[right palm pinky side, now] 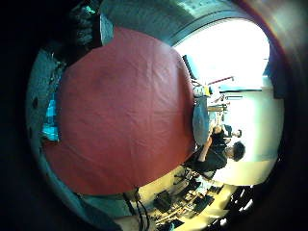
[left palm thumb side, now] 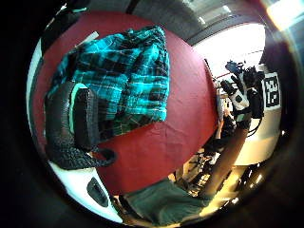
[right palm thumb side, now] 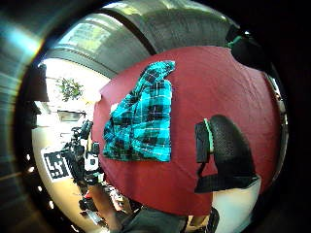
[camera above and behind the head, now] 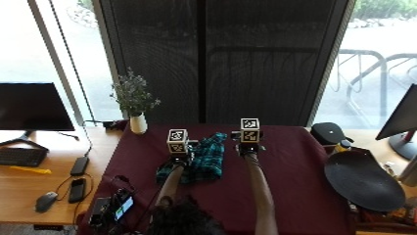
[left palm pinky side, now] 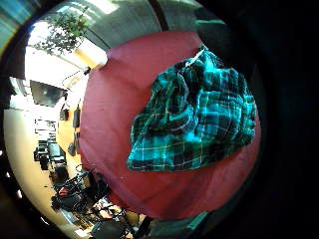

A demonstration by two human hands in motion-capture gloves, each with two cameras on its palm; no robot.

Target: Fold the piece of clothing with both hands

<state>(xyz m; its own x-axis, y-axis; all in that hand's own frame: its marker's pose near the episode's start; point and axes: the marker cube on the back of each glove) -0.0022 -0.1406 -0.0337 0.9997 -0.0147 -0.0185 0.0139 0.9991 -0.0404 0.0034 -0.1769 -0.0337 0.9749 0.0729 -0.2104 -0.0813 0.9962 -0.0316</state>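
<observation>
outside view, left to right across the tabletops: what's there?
Monitor → keyboard → vase of flowers → left hand → plaid garment → right hand → black round tray, on the maroon tablecloth and the wooden desks beside it.

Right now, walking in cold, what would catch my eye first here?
Probably the crumpled teal plaid garment lying unfolded on the dark red tablecloth. The left hand hovers at its edge, the right hand beside it over bare cloth. A vase of flowers stands at the table's far left corner.
</observation>
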